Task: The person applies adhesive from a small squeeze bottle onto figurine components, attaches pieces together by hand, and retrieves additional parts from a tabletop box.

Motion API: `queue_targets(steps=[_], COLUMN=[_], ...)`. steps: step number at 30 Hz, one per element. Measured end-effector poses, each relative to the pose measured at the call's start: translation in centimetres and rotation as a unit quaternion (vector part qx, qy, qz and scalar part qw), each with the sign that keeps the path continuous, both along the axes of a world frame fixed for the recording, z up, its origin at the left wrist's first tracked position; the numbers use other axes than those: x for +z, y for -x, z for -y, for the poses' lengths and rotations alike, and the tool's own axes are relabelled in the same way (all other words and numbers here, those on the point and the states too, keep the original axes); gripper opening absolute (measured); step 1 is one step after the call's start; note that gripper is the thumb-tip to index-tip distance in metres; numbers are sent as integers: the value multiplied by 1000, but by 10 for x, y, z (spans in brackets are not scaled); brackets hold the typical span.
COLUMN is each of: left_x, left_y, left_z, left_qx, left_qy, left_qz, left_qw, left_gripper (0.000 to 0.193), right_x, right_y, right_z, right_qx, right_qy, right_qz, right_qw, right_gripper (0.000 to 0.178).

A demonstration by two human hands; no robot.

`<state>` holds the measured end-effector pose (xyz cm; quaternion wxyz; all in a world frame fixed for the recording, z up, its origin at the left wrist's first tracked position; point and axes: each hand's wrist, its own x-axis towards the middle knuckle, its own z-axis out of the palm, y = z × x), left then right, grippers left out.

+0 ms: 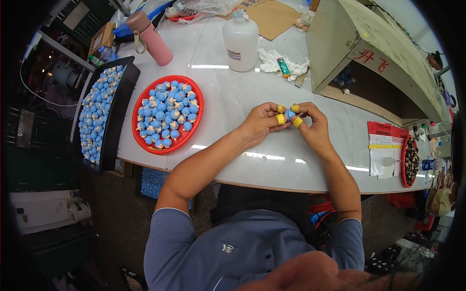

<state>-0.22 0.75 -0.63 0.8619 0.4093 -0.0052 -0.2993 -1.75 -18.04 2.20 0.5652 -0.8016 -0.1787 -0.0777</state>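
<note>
Between both hands, over the middle of the table, is a small blue piece (290, 114), mostly covered by fingers. My left hand (264, 121) pinches it from the left, and my right hand (313, 123) grips it from the right. Yellow tape wraps the thumb and a fingertip of each hand. Left of my left arm, a round red tray (200, 112) holds many small blue balls with cream-coloured parts. Beyond it, a black bin (127, 80) at the table's left edge is filled with similar blue and cream pieces.
A pink bottle (154, 42) and a white plastic jug (241, 43) stand toward the back. Crumpled tissue (272, 60) with a green packet (283, 68) lies near a wooden cabinet (335, 58). At right are a red-and-white sheet (383, 140) and a red tray (404, 165) of dark pieces.
</note>
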Motion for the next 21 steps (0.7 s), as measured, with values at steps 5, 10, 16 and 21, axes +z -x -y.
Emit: queue_targets(steps=[5,10,16,21], left_x=[2,-2,1,5], left_y=[1,0,2,2], left_z=[1,1,0,1], left_qx=[-3,4,-18,-30], left_qy=[1,-7,-1,-16], left_qz=[-3,7,-5,-18], left_qw=[1000,1000,1000,999], left_gripper=[22,22,23,26], right_x=[0,-3,-7,5], right_y=[0,0,-1,1], right_z=[2,1,-2,-3], right_qx=[1,-8,-29,-2], right_qy=[31,31,-20,-97], right_qz=[42,30,-79,-257], right_qw=[999,999,996,962], right_gripper=[17,17,17,22])
